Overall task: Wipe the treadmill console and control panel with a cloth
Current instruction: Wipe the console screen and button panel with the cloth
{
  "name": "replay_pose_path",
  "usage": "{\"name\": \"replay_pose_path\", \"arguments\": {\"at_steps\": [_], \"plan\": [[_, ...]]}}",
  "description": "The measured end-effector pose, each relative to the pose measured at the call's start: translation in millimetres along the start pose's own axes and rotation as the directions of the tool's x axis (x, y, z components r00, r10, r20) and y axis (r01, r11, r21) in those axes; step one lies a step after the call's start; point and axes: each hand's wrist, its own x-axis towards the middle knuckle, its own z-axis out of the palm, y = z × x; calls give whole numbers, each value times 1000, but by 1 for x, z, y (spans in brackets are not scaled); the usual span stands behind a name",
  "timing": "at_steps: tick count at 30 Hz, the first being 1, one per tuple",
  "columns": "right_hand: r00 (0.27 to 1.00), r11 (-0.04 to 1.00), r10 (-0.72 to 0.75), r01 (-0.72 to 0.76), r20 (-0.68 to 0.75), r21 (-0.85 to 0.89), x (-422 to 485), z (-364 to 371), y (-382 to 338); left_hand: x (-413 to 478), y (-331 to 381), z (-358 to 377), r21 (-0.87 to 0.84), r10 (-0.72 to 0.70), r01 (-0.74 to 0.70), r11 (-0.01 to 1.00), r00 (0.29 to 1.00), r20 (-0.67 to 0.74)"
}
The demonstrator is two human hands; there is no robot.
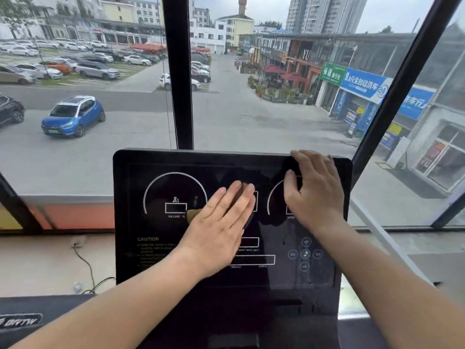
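The black treadmill console (pixel 156 248) stands upright in front of me, with two white dial outlines, a caution text and round buttons at its lower right. My left hand (pixel 219 222) lies flat on the middle of the panel, fingers together, pressing a small brownish cloth (pixel 195 213) against it. Only the cloth's edges show beside the thumb and above the fingertips. My right hand (pixel 314 190) rests on the panel's upper right, fingers hooked over the top edge and thumb on the glass.
A black window post (pixel 180 84) rises behind the console, and a slanted black frame bar (pixel 392 102) runs up on the right. A cable (pixel 85 263) lies on the ledge to the left. Below the panel is the dark tray area (pixel 251 318).
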Motion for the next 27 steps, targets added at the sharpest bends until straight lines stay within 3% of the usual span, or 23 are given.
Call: {"name": "replay_pose_path", "arguments": {"at_steps": [4, 8, 10, 12, 14, 18, 20, 23, 24, 25, 27], "plan": [[997, 998, -68, 69, -35, 14, -2, 1, 11, 13, -24, -9, 55, 21, -21, 998, 1000, 2], [994, 994, -102, 103, -46, 21, 0, 2, 15, 65, -67, -33, -30, -248, 247, 968, 968, -25], [994, 995, -95, 96, -55, 24, 0, 4, 14, 67, -53, -28, -46, -309, 308, 950, 950, -39], [994, 995, -89, 91, -67, 30, 1, 7, 13, 43, -15, -11, -45, -229, 228, 973, 973, -13], [993, 996, -85, 88, -84, 31, 2, 9, 13, 9, 18, 4, -60, -47, 50, 997, 998, 52], [987, 995, -92, 97, -131, 28, 1, 11, 13, 4, 3, 5, -46, 303, -300, 953, 949, 85], [988, 995, -94, 98, -125, 30, 1, 10, 13, 29, -25, -8, -13, 242, -242, 970, 970, 13], [991, 994, -95, 99, -90, 37, 2, 8, 14, 54, -30, -17, -95, -104, 98, 991, 993, -60], [993, 995, -94, 97, -77, 37, 2, 7, 14, 54, -17, -15, -110, -159, 152, 982, 986, -51], [993, 995, -95, 97, -63, 32, 1, 5, 15, 48, -2, -9, -115, -155, 151, 982, 988, -24], [993, 993, -118, 119, -27, 12, 2, -1, 17, 33, 19, -1, -103, -1, 4, 995, 1000, 23]]}}
